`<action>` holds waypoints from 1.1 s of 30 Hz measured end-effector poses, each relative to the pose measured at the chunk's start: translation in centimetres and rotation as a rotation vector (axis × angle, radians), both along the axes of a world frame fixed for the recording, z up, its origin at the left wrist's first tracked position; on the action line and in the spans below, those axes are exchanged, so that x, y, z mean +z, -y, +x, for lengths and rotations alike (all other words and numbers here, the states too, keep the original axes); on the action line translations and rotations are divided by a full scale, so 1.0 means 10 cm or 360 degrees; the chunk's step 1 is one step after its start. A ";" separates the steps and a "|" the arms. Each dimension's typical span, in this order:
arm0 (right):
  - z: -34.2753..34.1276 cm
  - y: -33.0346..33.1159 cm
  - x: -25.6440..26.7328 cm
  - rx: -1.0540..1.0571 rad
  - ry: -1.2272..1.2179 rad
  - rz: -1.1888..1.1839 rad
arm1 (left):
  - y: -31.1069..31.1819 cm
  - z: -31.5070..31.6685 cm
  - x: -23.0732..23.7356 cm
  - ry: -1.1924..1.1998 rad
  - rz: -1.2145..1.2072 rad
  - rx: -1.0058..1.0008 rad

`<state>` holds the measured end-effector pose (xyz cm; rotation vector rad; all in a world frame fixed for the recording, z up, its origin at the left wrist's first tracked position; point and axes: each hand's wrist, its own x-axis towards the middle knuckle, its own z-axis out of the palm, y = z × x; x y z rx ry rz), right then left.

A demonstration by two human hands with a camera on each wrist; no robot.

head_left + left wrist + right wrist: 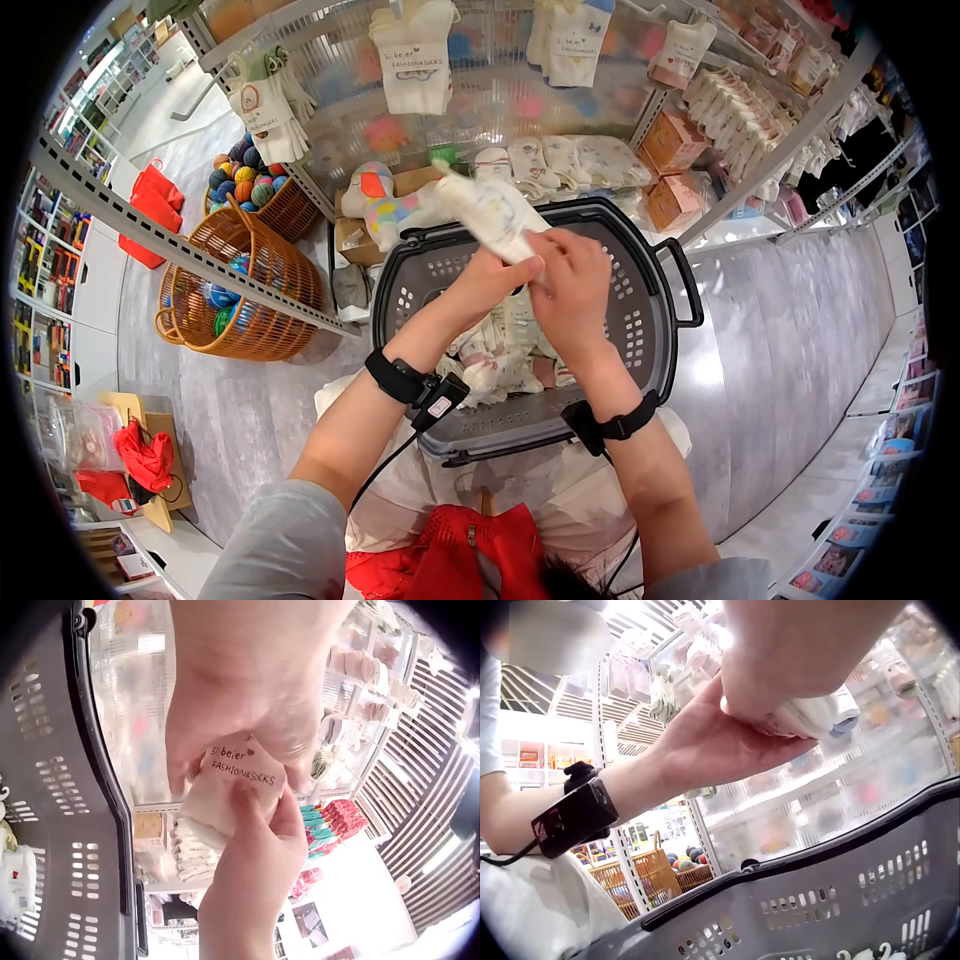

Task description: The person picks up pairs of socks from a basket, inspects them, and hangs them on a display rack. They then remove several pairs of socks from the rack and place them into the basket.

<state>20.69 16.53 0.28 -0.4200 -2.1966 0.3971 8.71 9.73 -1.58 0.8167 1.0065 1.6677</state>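
Observation:
Both hands hold a bundle of white socks (487,215) above a grey shopping basket (625,275). The left hand (488,283) grips the bundle at its near end. Close beside it, the right hand (575,285) pinches the same end, its thumb lying over the printed label (241,763), which reads "FASHION&SOCKS". In the right wrist view, the socks (814,716) show partly behind the fingers, with a bluish patch at the end. More packed white socks (500,360) lie inside the basket below the hands.
Rows of packed socks (570,160) lie on the shelf behind the basket, and sock bundles (415,65) hang above. A plush toy (380,205) sits at the shelf's left end. Wicker baskets (285,285) with colourful balls stand left, past a metal post. Grey floor (760,350) extends right.

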 end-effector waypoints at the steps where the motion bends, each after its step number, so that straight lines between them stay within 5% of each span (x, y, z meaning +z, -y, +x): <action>1: 0.01 0.03 0.04 0.0093 0.0066 0.0068 | 0.00 -0.02 -0.04 0.0073 -0.0038 -0.0152; 6: 0.00 -0.06 0.09 0.0474 0.0148 -0.0035 | 0.03 -0.07 0.14 0.0565 -0.0043 0.0128; 13: 0.06 -0.13 0.01 0.0384 -0.0071 -0.0630 | 0.11 -0.15 0.18 0.0063 -0.0067 -0.0261; 21: 0.04 -0.11 0.03 0.0213 -0.0286 -0.1089 | 0.14 -0.24 0.22 0.0021 -0.0249 -0.0510; 27: 0.00 -0.16 -0.01 0.0388 -0.0421 -0.1735 | 0.08 -0.17 0.29 0.0043 -0.0524 -0.0181; 30: -0.03 -0.17 -0.07 0.0416 -0.0438 -0.1739 | 0.04 -0.16 0.24 0.0142 -0.0313 0.0032; 33: -0.04 -0.21 -0.16 0.0324 -0.0350 -0.1627 | -0.01 -0.05 0.18 -0.0174 -0.0315 0.0093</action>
